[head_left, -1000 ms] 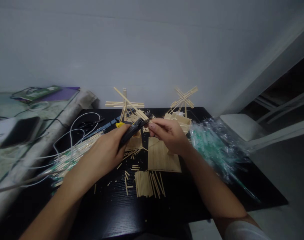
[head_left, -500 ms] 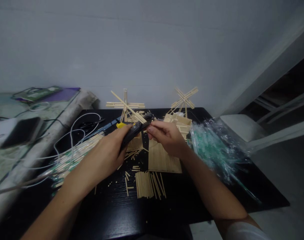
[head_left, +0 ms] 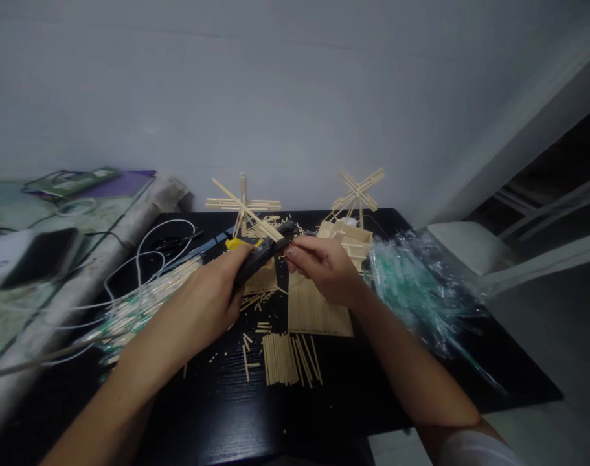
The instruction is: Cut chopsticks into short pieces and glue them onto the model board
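In the head view, my left hand (head_left: 217, 285) is wrapped around a black plier-like cutter (head_left: 265, 255), held slanting above the table. A thin wooden stick (head_left: 246, 208) runs up and to the left from the tool's jaws. My right hand (head_left: 324, 265) is closed in a pinch at the stick's lower end, close to the jaws; its fingertips partly hide what lies between them. Beneath the right hand is a flat panel of sticks laid side by side (head_left: 318, 314). A row of short cut sticks (head_left: 280, 359) lies nearer to me.
Two stick-built windmill shapes (head_left: 357, 191) stand at the back by the wall. Clear and green plastic wrappers (head_left: 411, 278) heap up on the right. To the left lie wrapped sticks (head_left: 149, 298), a white cable (head_left: 138, 259) and a phone (head_left: 41, 257). A yellow-handled tool (head_left: 236, 243) lies behind the left hand.
The stick has slid slightly up and to the left through the jaws. Both hands stay in nearly the same place.
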{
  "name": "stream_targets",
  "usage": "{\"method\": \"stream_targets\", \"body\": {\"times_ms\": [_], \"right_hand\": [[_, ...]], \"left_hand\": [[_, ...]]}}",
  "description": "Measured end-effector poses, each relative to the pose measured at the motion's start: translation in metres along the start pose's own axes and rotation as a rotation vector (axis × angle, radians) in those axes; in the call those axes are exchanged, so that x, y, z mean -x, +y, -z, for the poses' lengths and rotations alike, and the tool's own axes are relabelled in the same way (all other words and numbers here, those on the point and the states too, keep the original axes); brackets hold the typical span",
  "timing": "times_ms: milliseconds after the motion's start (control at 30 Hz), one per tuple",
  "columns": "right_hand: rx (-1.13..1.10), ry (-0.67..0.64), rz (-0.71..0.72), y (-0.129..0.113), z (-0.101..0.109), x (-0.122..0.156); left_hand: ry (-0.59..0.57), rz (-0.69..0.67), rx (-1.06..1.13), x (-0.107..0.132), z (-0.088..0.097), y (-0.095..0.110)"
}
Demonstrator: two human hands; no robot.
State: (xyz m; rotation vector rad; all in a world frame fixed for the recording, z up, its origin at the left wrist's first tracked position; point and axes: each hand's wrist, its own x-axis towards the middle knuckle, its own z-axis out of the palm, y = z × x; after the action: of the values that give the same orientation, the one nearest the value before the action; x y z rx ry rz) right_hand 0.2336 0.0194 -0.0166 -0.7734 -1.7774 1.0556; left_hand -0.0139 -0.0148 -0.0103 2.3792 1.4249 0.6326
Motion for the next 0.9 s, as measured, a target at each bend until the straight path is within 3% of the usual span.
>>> {"method": "stream_targets", "body": {"times_ms": [900], "right_hand": [[-0.007,-0.014,-0.034,0.0013,0.0005,0.0011]], "left_hand": [[0.022,0.030,-0.079,-0.0081,-0.0028,-0.0026]]}}
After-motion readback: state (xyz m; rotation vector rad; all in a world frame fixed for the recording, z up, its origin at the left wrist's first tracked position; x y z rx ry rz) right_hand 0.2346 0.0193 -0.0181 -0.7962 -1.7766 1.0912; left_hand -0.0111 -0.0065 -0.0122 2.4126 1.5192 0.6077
